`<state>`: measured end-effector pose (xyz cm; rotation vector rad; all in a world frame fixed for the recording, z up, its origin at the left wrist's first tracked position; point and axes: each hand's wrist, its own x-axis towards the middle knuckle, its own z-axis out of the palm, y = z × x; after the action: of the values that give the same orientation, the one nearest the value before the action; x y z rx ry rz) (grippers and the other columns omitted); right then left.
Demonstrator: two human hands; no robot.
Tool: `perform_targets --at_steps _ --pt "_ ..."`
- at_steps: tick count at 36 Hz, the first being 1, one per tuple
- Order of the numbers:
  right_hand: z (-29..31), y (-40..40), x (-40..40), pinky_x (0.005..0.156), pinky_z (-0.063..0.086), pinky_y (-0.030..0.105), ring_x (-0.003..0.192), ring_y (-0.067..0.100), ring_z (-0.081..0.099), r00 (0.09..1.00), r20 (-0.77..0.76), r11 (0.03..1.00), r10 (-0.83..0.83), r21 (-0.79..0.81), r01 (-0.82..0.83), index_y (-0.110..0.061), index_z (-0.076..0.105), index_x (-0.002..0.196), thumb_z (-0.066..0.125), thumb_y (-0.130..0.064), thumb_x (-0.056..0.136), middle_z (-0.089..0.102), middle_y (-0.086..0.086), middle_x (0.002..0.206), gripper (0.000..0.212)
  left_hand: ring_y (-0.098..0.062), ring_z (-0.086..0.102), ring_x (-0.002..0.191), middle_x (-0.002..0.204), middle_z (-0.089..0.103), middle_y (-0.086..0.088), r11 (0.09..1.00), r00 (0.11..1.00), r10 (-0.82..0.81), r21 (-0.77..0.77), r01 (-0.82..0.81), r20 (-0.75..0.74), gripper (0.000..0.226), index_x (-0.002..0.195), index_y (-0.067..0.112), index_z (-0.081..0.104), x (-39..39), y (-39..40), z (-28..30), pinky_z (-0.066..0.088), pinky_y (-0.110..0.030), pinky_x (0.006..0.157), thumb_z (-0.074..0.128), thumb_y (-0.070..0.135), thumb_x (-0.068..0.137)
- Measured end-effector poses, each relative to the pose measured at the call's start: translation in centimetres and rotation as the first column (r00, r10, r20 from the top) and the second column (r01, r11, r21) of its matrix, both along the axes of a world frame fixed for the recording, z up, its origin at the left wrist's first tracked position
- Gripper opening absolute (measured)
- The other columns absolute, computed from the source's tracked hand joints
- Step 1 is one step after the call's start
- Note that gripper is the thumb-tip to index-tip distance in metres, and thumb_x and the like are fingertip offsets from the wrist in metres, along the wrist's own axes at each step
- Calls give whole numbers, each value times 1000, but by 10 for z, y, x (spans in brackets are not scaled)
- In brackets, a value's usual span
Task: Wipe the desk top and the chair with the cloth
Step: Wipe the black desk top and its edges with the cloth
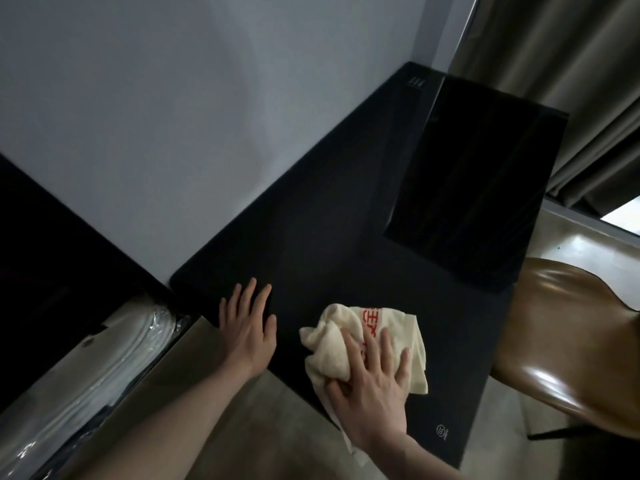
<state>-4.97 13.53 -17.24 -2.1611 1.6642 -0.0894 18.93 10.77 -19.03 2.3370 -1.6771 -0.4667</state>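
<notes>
A black desk top [311, 216] runs from the lower middle up to the right along the wall. A cream cloth [349, 341] with red print lies bunched on its near part. My right hand [370, 389] presses flat on the cloth, fingers spread and straight, the thumb tucked at the cloth's near edge. My left hand [247, 327] rests flat on the desk's near left corner, fingers straight. A brown glossy chair [568, 334] stands at the desk's right side.
A dark flat panel [474, 188] lies on the far right part of the desk. A grey wall [173, 116] backs the desk. Curtains [571, 81] hang at the upper right. White wrapped items [97, 362] lie at the lower left beside a black surface.
</notes>
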Motion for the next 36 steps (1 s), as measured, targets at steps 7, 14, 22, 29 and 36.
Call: perform_targets --at_steps 7,14,22,29,36 --pt "1 -28 13 119 -19 59 152 24 -28 1000 0 1000 15 -7 -15 -48 -1 158 34 -72 87 -2 -6 170 83 -29 7 158 170 19 0 998 998 60 -1 -60 -14 68 157 27 36 -2 -17 3 0 -51 125 29 46 92" --pt "0 -59 29 120 -12 63 155 29 -16 1000 15 999 -4 -42 5 -44 10 159 37 -70 85 6 -3 170 83 -25 -3 158 172 9 5 969 966 246 31 -245 -72 58 161 30 24 -12 -64 9 -5 -50 126 39 37 106" --pt "0 -102 33 121 -9 62 156 28 -10 999 26 998 -29 -57 31 -45 14 158 35 -72 85 11 -5 169 81 -28 9 157 170 19 3 975 972 223 10 -224 71 57 160 31 30 -13 -62 0 6 -54 127 39 42 104" --pt "3 -140 36 120 -11 62 155 27 -12 998 25 997 -53 -49 54 -45 17 156 33 -73 85 9 -8 168 78 -29 15 156 168 25 2 973 965 229 -2 -231 128 58 158 30 34 -14 -65 -6 10 -55 126 33 44 102" --pt "5 -197 39 120 -11 63 156 29 -8 998 -4 996 -70 -61 69 -40 23 154 36 -69 87 13 -4 168 75 -31 21 154 166 30 1 971 964 238 -28 -236 119 63 155 28 41 -13 -70 -7 18 -56 124 27 47 97"
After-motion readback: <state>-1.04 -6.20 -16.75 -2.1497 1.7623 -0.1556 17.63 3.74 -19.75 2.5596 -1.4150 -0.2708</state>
